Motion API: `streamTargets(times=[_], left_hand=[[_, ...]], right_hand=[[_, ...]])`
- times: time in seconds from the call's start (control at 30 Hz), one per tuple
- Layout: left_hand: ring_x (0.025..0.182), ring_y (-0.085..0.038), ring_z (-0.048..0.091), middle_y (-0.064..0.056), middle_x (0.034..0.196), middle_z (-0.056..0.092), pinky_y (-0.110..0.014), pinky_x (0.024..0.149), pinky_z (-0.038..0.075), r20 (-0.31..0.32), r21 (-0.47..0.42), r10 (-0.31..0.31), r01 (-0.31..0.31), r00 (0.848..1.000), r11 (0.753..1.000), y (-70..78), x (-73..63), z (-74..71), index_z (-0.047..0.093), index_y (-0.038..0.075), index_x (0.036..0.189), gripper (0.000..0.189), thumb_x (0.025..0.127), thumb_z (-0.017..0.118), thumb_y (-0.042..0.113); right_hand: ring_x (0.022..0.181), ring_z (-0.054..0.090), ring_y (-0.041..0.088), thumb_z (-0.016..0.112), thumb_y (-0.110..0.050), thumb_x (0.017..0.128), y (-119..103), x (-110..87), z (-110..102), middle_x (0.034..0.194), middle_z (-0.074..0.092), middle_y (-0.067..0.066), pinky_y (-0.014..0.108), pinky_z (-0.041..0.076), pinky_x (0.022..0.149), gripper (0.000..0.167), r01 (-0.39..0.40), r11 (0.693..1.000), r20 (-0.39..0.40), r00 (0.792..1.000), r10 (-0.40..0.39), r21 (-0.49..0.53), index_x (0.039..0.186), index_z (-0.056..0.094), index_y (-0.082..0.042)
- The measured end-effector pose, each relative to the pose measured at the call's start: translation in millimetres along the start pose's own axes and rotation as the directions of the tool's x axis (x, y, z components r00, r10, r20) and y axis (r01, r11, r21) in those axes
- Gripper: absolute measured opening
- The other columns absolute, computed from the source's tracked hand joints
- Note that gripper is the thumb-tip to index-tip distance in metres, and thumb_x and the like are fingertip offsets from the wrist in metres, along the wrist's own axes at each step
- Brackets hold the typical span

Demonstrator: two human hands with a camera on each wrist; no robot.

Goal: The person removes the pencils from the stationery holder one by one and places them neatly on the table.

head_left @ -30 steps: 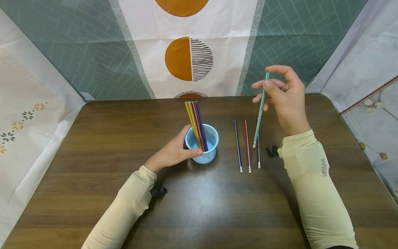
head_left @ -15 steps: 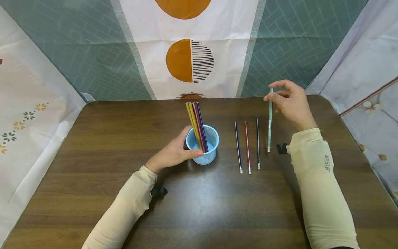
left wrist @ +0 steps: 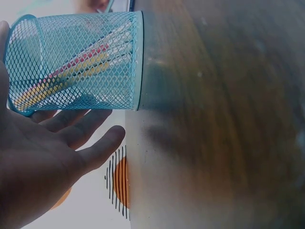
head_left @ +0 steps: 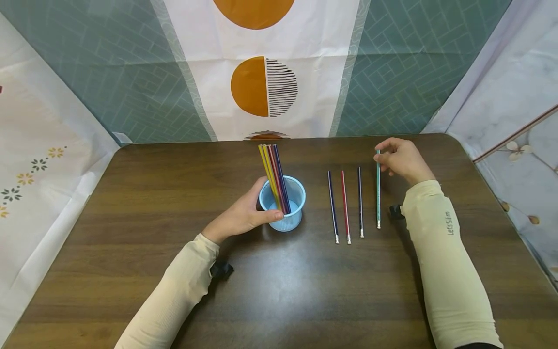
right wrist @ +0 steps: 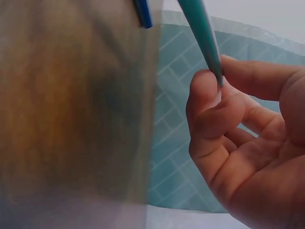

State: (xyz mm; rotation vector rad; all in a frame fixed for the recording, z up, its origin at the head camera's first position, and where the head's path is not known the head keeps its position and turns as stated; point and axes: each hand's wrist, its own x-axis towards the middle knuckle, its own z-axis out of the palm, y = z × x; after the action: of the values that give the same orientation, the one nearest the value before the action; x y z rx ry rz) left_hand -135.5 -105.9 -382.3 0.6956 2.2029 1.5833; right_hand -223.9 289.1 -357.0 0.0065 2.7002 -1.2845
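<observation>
A light-blue mesh pencil cup [head_left: 285,224] stands on the table, with several pencils [head_left: 271,169] in yellow, red and dark blue leaning to its left side. My left hand [head_left: 244,213] grips the cup, its thumb over the near rim beside the pencils. In the left wrist view the cup [left wrist: 76,62] shows from the side, fingers behind and beneath it. At the right, my right hand [head_left: 403,159] pinches the far end of a green pencil [head_left: 378,194] between thumb and finger. The right wrist view shows this green pencil [right wrist: 200,33] at the fingertips.
Left of the green pencil lie a dark blue pencil [head_left: 333,206], a red pencil [head_left: 346,206] and a dark pencil [head_left: 360,201], roughly parallel, eraser ends near. The wooden table [head_left: 279,300] ends at a patterned cloth backdrop [head_left: 383,68].
My right hand first moved the green pencil rightward, past the dark pencil, then lowered it toward the table. The left hand and cup have stayed put.
</observation>
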Motion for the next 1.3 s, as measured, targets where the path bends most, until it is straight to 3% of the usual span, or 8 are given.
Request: streamTargets(times=[0.73, 1.3], left_hand=[[0.108, -0.02, 0.054, -0.002, 0.129, 0.049, -0.045, 0.095, 0.043, -0.003, 0.003, 0.008, -0.008, 1.0, 1.0, 0.2, 0.2, -0.2, 0.027, 0.022, 0.145, 0.083, 0.081, 0.077, 0.043], [0.108, -0.02, 0.055, -0.003, 0.129, 0.049, -0.046, 0.093, 0.045, 0.001, -0.008, 0.01, -0.01, 1.0, 1.0, 0.1, 0.5, 0.3, 0.027, 0.022, 0.145, 0.084, 0.082, 0.076, 0.046]], right_hand=[[0.071, 0.059, 0.024, 0.06, -0.008, 0.095, 15.9, 8.7, 12.2, 0.094, 0.06, 0.017, 0.035, 0.053, 0.061, 0.025, -0.1, 0.994, 0.1, 0.99, 0.104, -0.05, 0.116, 0.054, 0.003], [0.068, 0.055, 0.025, 0.062, -0.01, 0.094, 19.2, 11.4, 18.5, 0.082, 0.058, 0.014, 0.035, 0.05, 0.059, 0.023, -0.11, 0.989, 0.088, 0.989, 0.119, -0.102, 0.113, 0.055, 0.003]])
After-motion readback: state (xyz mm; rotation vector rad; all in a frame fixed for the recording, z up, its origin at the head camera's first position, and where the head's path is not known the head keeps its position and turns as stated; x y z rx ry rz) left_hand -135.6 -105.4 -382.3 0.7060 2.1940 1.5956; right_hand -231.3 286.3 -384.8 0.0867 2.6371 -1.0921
